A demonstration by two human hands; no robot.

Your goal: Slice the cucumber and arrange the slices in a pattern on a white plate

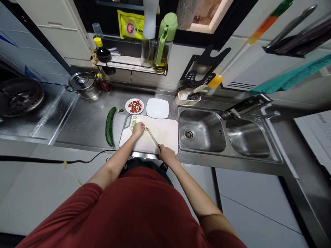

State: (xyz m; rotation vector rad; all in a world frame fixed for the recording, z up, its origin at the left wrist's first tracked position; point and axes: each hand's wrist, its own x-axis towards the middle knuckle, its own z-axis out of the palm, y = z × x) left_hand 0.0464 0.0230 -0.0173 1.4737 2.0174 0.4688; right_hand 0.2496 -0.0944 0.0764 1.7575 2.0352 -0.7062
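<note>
My right hand (167, 154) is wrapped round the handle of a knife (153, 137), whose blade points up and left across the white cutting board (165, 132). Near the blade tip, my left hand (139, 129) is closed over the board; what its fingers hold, if anything, is too small to name. A small cucumber slice (146, 129) lies at the blade tip. Several pale green cucumber slices (133, 124) lie beside my left hand. To the left of the board, a whole cucumber (109, 126) rests on the steel counter.
Behind the board stand a plate of chopped red pieces (134, 106) and a white square plate (157, 108). Two small green ends (120, 110) lie nearby. A double sink (203, 132) is on the right. A lidded pot (84, 85) stands back left, beneath a bottle shelf (129, 63).
</note>
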